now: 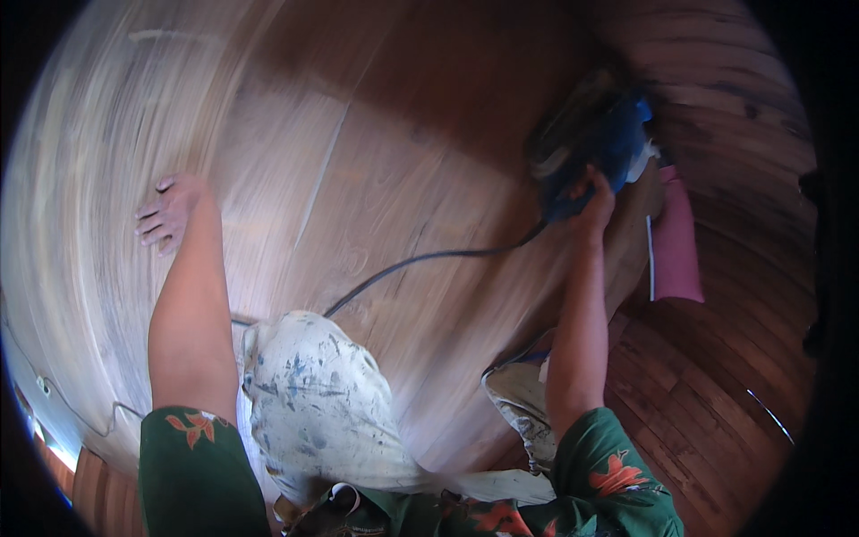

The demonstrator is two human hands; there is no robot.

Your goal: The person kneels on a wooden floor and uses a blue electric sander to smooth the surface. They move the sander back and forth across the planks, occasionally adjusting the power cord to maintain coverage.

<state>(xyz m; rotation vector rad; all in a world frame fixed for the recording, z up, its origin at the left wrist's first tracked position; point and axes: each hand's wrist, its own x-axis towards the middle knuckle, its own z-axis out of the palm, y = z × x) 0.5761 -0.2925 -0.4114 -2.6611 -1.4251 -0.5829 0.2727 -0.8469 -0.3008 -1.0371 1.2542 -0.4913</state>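
Observation:
My right hand [591, 204] is wrapped round the handle of a blue power sander [586, 143], which rests at the right edge of a wide wooden slab [394, 206]. The sander is dim and blurred, so its underside cannot be made out. A pink dust bag [680, 242] hangs from its right side, past the slab's edge. From the sander a dark power cord [412, 260] curves across the wood towards my knee. Far to the left, my left hand [174, 213] lies on the slab with its fingers spread, holding nothing.
My paint-stained pale trouser leg [318, 385] presses on the slab at the near middle. Reddish floorboards [698, 403] lie lower down on the right. A thin cable [72, 407] loops at the lower left. Pale streaks mark the slab's left part, and a shadow covers its far part.

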